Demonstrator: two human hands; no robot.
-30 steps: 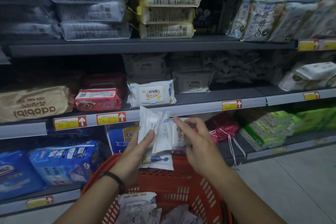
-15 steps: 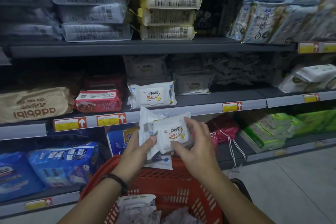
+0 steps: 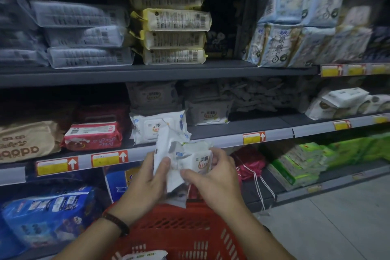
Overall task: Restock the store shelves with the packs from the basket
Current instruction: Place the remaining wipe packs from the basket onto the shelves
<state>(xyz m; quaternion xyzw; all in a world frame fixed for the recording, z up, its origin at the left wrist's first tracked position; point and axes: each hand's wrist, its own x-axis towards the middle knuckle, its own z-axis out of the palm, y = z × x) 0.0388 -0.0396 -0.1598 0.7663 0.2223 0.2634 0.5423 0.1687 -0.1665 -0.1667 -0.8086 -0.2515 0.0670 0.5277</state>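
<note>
Both hands hold a bunch of small white wipe packs (image 3: pixel 181 158) above the red basket (image 3: pixel 185 230), in front of the middle shelf's edge (image 3: pixel 228 139). My left hand (image 3: pixel 147 177) grips the packs from the left, thumb on their front. My right hand (image 3: pixel 213 173) pinches the front pack, which has a yellow and red label, from the right. A matching white wipe pack (image 3: pixel 156 124) lies on the middle shelf just behind them. More white packs (image 3: pixel 145 255) lie in the basket at the bottom edge.
The middle shelf also carries a red pack (image 3: pixel 92 135), a tan pack (image 3: pixel 27 141) and more white packs (image 3: pixel 206 112) further back. Stacked packs fill the top shelf (image 3: pixel 171 36). Blue bags (image 3: pixel 48 215), a pink drawstring bag (image 3: pixel 249 162) and green packs (image 3: pixel 299 162) sit on the bottom shelf. Grey floor lies to the right.
The front pack has turned and tipped to the right in my right hand. The bunch sits slightly higher and closer to the middle shelf edge. The view has shifted down a little.
</note>
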